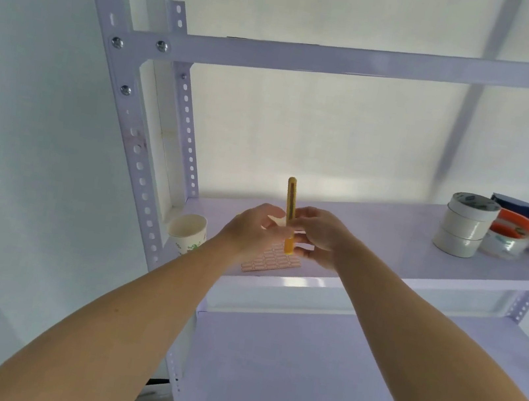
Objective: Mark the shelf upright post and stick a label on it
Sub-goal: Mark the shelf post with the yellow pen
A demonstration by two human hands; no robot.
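1. The yellow marker (290,201) stands upright above the shelf (389,234). The right hand (323,235) grips its middle, and the left hand (249,232) appears to pinch its lower end.
2. A label sheet (272,262) lies flat beneath both hands.
3. The shelf upright post (135,134) rises well apart to the left, nearer the left hand and roughly parallel to the marker.
4. A paper cup (187,233) stands beside the post.

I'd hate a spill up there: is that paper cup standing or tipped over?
Upright: the cup sits on the shelf beside the post, with its round open mouth facing up.
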